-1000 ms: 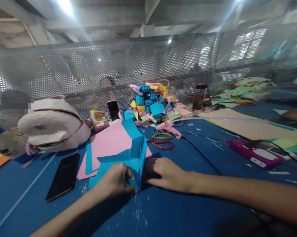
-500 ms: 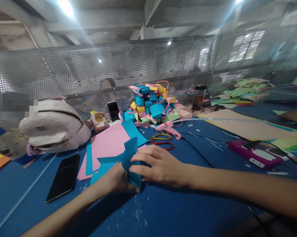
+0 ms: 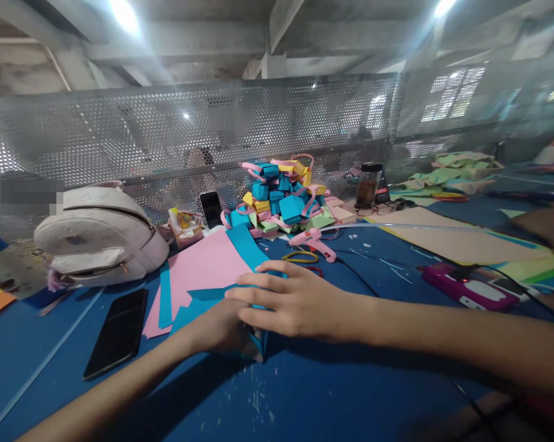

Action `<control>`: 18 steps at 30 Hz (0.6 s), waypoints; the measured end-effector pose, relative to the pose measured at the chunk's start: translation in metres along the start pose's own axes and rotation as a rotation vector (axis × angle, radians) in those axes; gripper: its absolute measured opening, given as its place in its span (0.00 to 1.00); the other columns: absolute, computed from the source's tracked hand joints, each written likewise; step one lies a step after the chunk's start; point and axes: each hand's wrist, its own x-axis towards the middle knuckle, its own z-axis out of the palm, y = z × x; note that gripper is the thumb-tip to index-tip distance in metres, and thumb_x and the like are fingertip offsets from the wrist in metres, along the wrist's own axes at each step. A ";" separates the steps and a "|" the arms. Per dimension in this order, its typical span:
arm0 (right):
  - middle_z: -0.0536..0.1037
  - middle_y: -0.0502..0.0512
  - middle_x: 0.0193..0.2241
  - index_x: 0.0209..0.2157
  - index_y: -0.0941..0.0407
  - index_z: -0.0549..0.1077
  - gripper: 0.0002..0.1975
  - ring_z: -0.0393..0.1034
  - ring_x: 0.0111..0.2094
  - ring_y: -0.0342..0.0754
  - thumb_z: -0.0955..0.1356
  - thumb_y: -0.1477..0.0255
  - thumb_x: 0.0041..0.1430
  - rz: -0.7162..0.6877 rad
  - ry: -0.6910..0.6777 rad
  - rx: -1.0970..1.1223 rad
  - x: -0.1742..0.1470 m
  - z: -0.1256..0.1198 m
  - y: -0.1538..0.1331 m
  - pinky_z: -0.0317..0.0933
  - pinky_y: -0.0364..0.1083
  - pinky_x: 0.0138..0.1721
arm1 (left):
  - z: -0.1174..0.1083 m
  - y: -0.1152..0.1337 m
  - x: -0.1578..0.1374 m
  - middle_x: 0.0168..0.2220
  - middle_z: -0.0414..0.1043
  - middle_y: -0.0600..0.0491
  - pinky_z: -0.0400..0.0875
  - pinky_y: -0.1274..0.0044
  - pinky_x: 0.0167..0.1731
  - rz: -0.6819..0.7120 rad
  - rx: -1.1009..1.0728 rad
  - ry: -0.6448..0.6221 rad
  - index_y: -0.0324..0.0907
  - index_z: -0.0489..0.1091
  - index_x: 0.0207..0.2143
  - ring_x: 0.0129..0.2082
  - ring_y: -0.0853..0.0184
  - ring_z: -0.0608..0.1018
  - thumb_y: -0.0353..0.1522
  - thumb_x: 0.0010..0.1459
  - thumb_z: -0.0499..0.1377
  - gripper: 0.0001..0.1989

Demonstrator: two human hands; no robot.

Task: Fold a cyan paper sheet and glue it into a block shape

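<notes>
A folded blue paper piece, box-like in shape, stands on the table in front of me. My left hand is closed around its near side, with the thumb low by the bottom corner. Over the top of the paper lies my right hand, fingers stretched out and slightly apart, pressing on the folded flap. The right thumb is hidden, and the fingertips of the two hands almost meet. Pink paper sheets and a blue strip lie just behind.
A pink glue gun and yellow-handled scissors lie beyond my right hand. Behind is a pile of colored paper boxes. At left are a black phone and a white backpack; at right, a purple power strip with cords.
The upright blue flap has been folded down under my right hand's fingers. My right hand has shifted slightly left and over the paper, while my left hand keeps its hold.
</notes>
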 end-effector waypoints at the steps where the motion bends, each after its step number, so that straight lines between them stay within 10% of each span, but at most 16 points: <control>1: 0.75 0.53 0.50 0.40 0.55 0.75 0.09 0.65 0.52 0.50 0.63 0.77 0.67 -0.012 -0.045 0.019 0.000 -0.001 0.001 0.54 0.52 0.54 | 0.000 -0.001 0.004 0.41 0.77 0.54 0.68 0.72 0.45 0.020 0.021 -0.041 0.43 0.76 0.35 0.45 0.56 0.76 0.34 0.45 0.68 0.13; 8: 0.76 0.51 0.26 0.26 0.55 0.73 0.11 0.67 0.32 0.48 0.66 0.79 0.62 0.005 -0.232 0.034 -0.001 -0.007 -0.008 0.57 0.49 0.34 | -0.001 -0.006 0.023 0.23 0.73 0.59 0.67 0.71 0.38 0.067 0.118 -0.201 0.43 0.74 0.23 0.29 0.63 0.76 0.37 0.43 0.71 0.10; 18: 0.74 0.53 0.24 0.24 0.55 0.74 0.11 0.65 0.31 0.50 0.67 0.81 0.59 -0.001 -0.233 0.066 0.004 -0.006 -0.026 0.53 0.50 0.34 | 0.011 0.002 0.022 0.35 0.76 0.54 0.71 0.66 0.45 -0.017 0.037 -0.098 0.39 0.73 0.29 0.40 0.61 0.77 0.38 0.60 0.62 0.11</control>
